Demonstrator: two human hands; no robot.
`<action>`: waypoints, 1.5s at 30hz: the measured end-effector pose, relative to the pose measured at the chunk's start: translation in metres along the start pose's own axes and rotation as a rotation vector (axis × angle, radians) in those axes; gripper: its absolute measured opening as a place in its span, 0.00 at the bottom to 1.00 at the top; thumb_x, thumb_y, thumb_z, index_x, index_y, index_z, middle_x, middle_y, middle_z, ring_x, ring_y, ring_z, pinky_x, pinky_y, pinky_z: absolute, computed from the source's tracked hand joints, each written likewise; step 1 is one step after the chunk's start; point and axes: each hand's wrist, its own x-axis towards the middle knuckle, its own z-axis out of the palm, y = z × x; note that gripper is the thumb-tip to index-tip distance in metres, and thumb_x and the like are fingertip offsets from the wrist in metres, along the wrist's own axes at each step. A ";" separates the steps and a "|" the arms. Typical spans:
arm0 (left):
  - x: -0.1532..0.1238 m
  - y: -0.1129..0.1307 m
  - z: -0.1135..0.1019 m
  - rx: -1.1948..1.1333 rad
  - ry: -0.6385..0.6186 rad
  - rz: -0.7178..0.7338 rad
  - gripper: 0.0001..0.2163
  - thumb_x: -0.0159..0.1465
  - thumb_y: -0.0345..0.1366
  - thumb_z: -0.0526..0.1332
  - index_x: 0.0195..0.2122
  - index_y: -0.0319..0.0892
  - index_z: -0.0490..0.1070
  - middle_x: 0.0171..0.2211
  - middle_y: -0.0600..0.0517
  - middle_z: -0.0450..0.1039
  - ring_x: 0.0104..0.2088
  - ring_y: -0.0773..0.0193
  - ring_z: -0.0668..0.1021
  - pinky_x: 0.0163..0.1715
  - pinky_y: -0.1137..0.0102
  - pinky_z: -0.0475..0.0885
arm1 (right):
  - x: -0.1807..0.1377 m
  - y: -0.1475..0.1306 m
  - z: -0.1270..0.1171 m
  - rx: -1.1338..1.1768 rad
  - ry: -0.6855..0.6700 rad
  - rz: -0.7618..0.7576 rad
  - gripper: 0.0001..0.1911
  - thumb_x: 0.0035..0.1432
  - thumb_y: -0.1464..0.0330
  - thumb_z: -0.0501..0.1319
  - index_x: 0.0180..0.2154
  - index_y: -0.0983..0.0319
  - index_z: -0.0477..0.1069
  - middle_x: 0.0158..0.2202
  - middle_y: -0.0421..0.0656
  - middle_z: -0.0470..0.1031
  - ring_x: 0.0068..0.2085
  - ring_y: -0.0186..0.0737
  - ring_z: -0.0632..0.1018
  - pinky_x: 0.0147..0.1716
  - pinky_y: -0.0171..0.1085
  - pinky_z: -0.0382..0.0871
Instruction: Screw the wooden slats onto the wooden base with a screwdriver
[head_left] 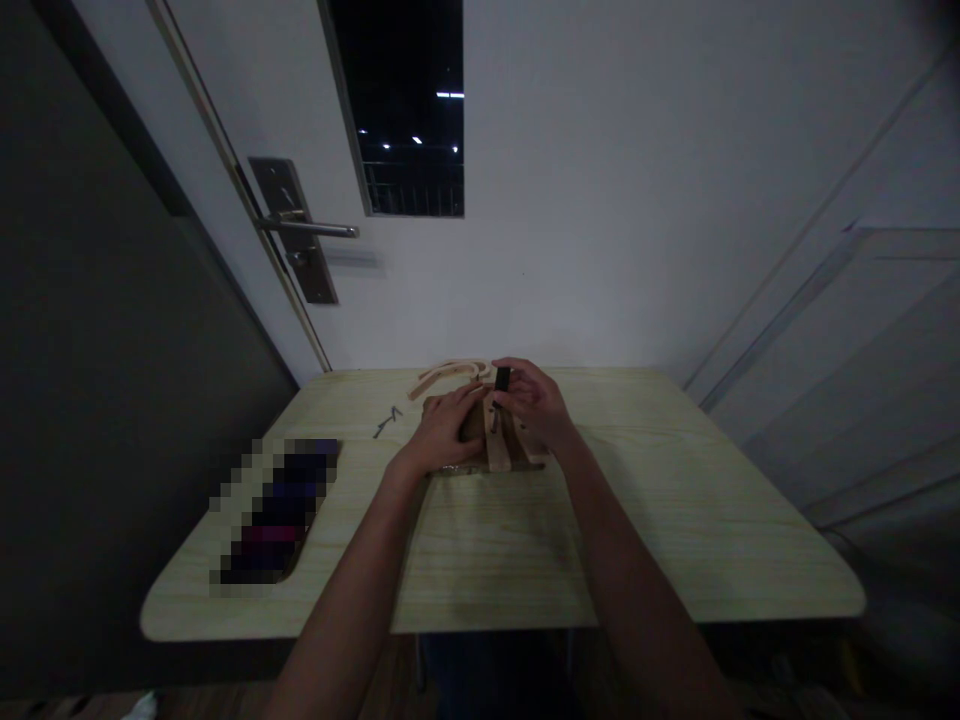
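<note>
A small black block-like object (502, 379) is pinched upright between the thumb and fingers of my right hand (534, 398). Below it, a thin dark part points down at a pale strap (496, 448), too small to make out. That strap lies across a brown, bag-like piece (472, 430) on the table. My left hand (448, 425) lies flat on the left side of the brown piece, its fingers stretched out. Behind the hands, a pale curved strap (442, 372) loops over the table's back part. My right hand partly hides the brown piece's right side.
The pale wood-grain table (637, 540) stands against a white door with a metal handle (315, 229). Several small dark metal pieces (388, 422) lie left of my left hand. A phone-like dark object (277, 510), blurred out, lies at the table's left.
</note>
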 end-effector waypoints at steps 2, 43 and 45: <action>0.000 -0.001 0.001 -0.012 0.011 0.013 0.37 0.56 0.38 0.62 0.68 0.42 0.57 0.71 0.38 0.57 0.69 0.41 0.63 0.64 0.43 0.60 | 0.001 -0.001 -0.001 0.012 -0.011 -0.008 0.21 0.56 0.59 0.71 0.51 0.52 0.75 0.43 0.41 0.80 0.41 0.40 0.81 0.45 0.42 0.78; 0.000 -0.004 0.001 -0.035 0.033 0.056 0.38 0.55 0.38 0.64 0.68 0.46 0.57 0.71 0.40 0.57 0.68 0.41 0.65 0.63 0.41 0.61 | 0.002 -0.008 -0.003 0.040 -0.070 0.008 0.23 0.60 0.53 0.65 0.54 0.54 0.73 0.46 0.45 0.79 0.44 0.42 0.81 0.47 0.45 0.79; 0.000 -0.004 0.001 -0.034 0.029 0.049 0.38 0.55 0.37 0.64 0.68 0.46 0.57 0.70 0.39 0.58 0.68 0.40 0.65 0.63 0.41 0.62 | 0.002 -0.006 -0.002 0.047 -0.067 0.027 0.24 0.59 0.54 0.66 0.55 0.54 0.72 0.42 0.43 0.79 0.40 0.41 0.81 0.44 0.44 0.80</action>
